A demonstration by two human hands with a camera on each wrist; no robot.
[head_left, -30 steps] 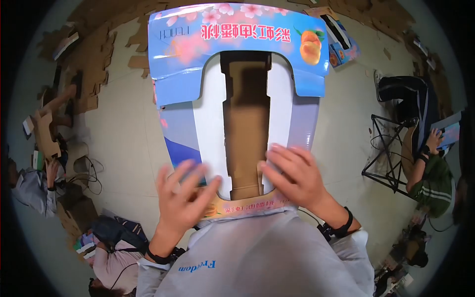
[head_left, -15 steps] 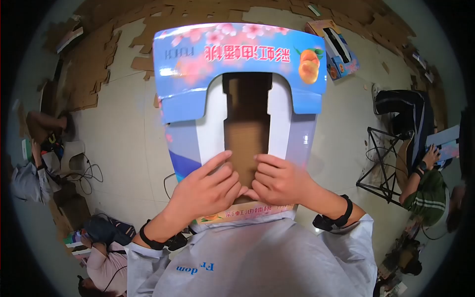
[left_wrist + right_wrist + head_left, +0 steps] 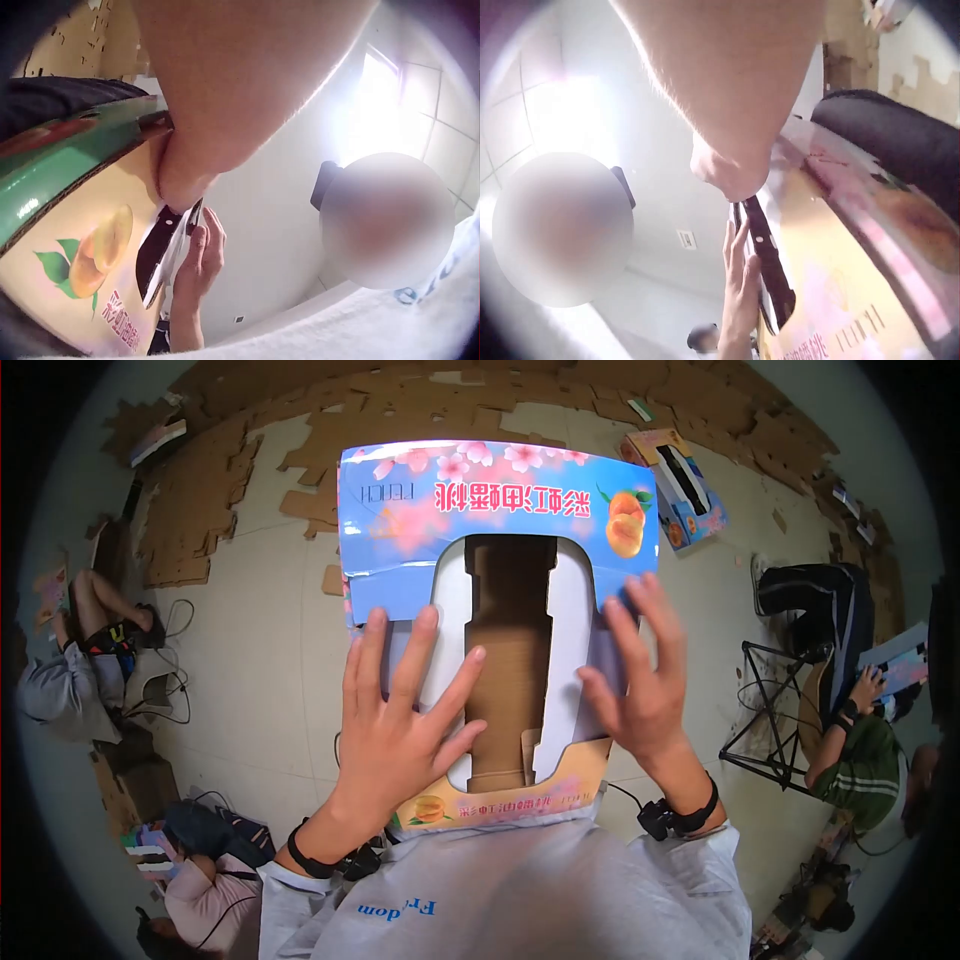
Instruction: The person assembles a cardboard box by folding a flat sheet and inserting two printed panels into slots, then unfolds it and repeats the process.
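Note:
A peach carton [image 3: 520,500] stands in front of the person, close against the shirt, its far flap printed blue with blossoms and peaches. Two white side flaps [image 3: 568,600] leave a long gap between them, and brown cardboard shows inside. The near flap [image 3: 580,768] is yellow-orange. My left hand [image 3: 400,715] lies over the left side of the carton, fingers spread and straight, the index and thumb reaching over the white flap. My right hand [image 3: 650,685] is at the right side, its fingertips by the blue flap's corner. Neither hand grips anything.
Another peach carton [image 3: 690,500] lies on the floor at the far right. A black metal frame [image 3: 780,710] stands at the right, beside a person in a green shirt [image 3: 865,765]. Flat cardboard pieces [image 3: 190,540] cover the floor behind. Others sit at the left.
Both hands came together over the near end of the gap with fingers curled, then moved apart and forward to the carton's two sides, fingers now spread. The carton sits lower in view.

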